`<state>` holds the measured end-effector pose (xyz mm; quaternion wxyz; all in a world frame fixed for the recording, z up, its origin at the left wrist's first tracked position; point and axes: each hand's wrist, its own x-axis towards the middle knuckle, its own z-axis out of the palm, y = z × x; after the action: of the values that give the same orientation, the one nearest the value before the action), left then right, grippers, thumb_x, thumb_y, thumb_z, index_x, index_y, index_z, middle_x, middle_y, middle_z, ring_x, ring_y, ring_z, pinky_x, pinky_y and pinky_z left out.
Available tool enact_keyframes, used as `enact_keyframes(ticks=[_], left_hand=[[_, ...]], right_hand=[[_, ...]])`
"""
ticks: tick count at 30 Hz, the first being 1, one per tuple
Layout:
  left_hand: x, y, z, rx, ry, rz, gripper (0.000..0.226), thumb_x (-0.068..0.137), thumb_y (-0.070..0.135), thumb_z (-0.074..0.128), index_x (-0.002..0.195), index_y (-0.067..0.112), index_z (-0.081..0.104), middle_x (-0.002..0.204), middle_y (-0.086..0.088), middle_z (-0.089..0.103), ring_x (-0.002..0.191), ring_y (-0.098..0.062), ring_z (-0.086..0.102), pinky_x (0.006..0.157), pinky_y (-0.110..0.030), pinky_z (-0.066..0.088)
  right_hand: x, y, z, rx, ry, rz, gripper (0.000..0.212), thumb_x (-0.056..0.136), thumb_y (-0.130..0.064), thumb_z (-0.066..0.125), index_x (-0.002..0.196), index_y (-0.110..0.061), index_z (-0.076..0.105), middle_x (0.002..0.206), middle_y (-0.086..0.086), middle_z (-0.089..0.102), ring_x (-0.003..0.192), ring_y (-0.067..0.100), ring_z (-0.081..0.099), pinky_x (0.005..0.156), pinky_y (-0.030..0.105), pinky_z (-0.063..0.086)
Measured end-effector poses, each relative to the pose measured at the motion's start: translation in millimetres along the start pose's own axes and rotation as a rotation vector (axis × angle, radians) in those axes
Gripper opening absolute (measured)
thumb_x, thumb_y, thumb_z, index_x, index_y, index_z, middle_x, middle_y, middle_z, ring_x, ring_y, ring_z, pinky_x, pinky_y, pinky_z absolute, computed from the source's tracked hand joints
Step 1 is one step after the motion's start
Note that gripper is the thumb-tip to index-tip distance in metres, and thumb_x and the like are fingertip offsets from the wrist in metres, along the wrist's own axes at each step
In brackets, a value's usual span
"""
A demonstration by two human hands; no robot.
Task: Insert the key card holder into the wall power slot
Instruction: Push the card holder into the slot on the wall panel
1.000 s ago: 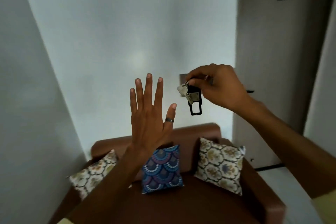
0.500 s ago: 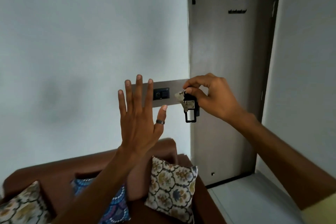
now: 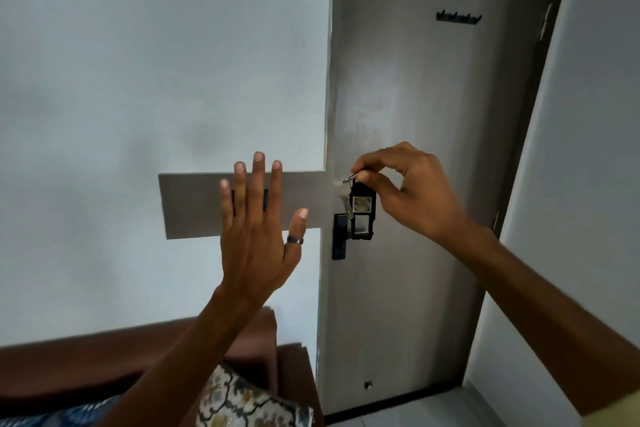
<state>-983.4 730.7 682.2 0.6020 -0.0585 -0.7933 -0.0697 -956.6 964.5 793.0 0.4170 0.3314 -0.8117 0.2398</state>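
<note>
My right hand pinches the ring of a black key card holder, which hangs down in front of the door with a silver key beside it. A grey panel is fixed to the white wall left of the door. My left hand is raised flat with fingers spread, and it covers the middle of that panel. Only dark slivers of the wall power slot show between the fingers. The holder hangs to the right of the panel, apart from it.
The grey door carries a black lock handle just behind the holder and a hook rail higher up. A brown sofa with patterned cushions stands below the panel.
The view has swung right and closer to the wall. My left hand now covers the slot that showed beside it before. The holder now hangs in front of the door lock.
</note>
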Motion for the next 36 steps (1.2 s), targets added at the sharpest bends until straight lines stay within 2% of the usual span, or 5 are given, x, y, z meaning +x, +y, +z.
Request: enact_keyframes(ticks=[13,18,23,31,36], left_hand=[[12,51,207,0.209,-0.086,-0.031,0.074,0.112,0.051,0.033,0.171,0.007,0.027,0.180,-0.018,0.015,0.169,-0.030,-0.002,0.138,-0.047,-0.007],[32,68,251,0.302,-0.062,-0.057,0.073,0.113,0.051,0.031,0.172,0.009,0.023,0.182,-0.016,0.009,0.169,-0.027,-0.008,0.138,-0.047,-0.008],[38,71,285,0.420,-0.096,-0.065,0.073,0.114,0.051,0.032,0.173,0.012,0.019,0.182,-0.015,0.009,0.170,-0.032,-0.003,0.138,-0.048,-0.007],[-3,23,306,0.591,-0.187,-0.170,0.074,0.113,0.050,0.035,0.173,0.011,0.018,0.182,-0.015,0.005,0.169,-0.036,0.000,0.137,-0.051,-0.005],[-8,-30,346,0.627,-0.164,-0.218,0.075,0.113,0.051,0.034,0.174,0.011,0.017,0.182,-0.014,0.005,0.169,-0.035,-0.001,0.137,-0.050,-0.006]], right_hand=[[32,263,83,0.237,0.036,-0.052,0.009,0.088,-0.007,0.075,0.090,-0.015,0.080,0.085,-0.007,0.077,0.082,0.020,0.067,0.076,0.032,0.054],[69,330,95,0.366,0.041,-0.133,0.006,0.086,-0.014,0.079,0.091,-0.018,0.081,0.085,-0.014,0.075,0.074,0.013,0.065,0.072,0.005,0.041],[98,383,127,0.502,0.013,-0.183,0.006,0.086,-0.018,0.080,0.091,-0.020,0.082,0.078,-0.004,0.078,0.069,0.003,0.059,0.067,0.003,0.037],[125,399,210,0.697,-0.116,-0.243,0.005,0.086,-0.021,0.080,0.091,-0.021,0.082,0.087,-0.010,0.079,0.078,0.017,0.065,0.067,0.020,0.046],[150,404,272,0.695,-0.238,-0.295,0.013,0.086,-0.009,0.079,0.094,-0.018,0.082,0.087,-0.002,0.080,0.083,0.021,0.067,0.074,0.043,0.056]])
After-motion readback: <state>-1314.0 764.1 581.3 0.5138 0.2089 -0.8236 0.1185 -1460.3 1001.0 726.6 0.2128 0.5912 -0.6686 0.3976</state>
